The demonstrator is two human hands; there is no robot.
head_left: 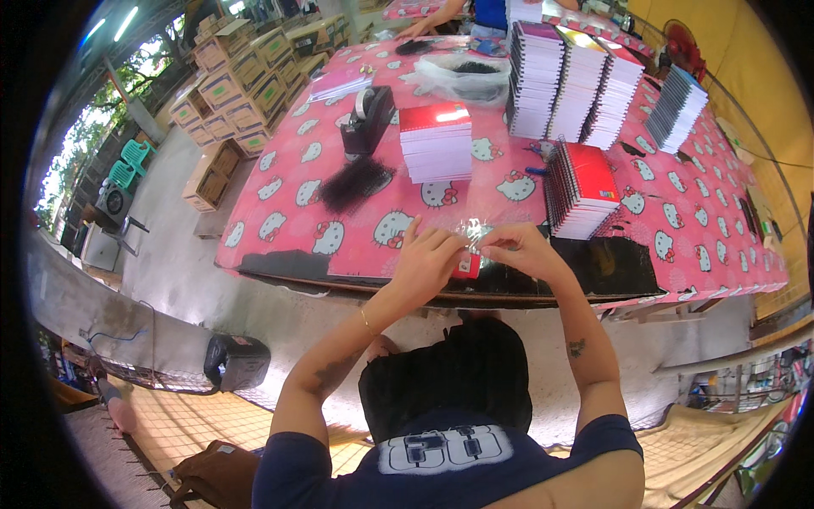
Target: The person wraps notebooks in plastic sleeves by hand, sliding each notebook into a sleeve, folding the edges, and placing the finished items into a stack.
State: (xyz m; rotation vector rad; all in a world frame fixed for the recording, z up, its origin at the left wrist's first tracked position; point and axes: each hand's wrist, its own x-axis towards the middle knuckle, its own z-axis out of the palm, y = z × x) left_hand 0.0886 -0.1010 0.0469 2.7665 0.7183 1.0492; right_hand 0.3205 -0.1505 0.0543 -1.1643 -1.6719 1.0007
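Observation:
My left hand (431, 257) is at the table's front edge, beside a small red-covered item (466, 265) that looks like a notebook. One of its fingers points up and away; the others are bent in toward the right hand. Opposite it, my right hand (521, 248) has thumb and fingers pinched together. A shiny, clear patch like plastic film (473, 229) glints between the two hands; what the fingertips grip is too small to make out. Farther off stands a stack of red-covered paper blocks (436, 153). Right of my hands is a pile of red spiral notebooks (583, 191).
A pink patterned cloth (292, 199) covers the table. On it are a black tape dispenser (366, 123), black binding wires (356, 184), a plastic bag (462, 83), tall notebook stacks (536, 85) and a leaning stack (676, 110). Cartons (246, 85) stand left; another person's arm (432, 21) reaches in.

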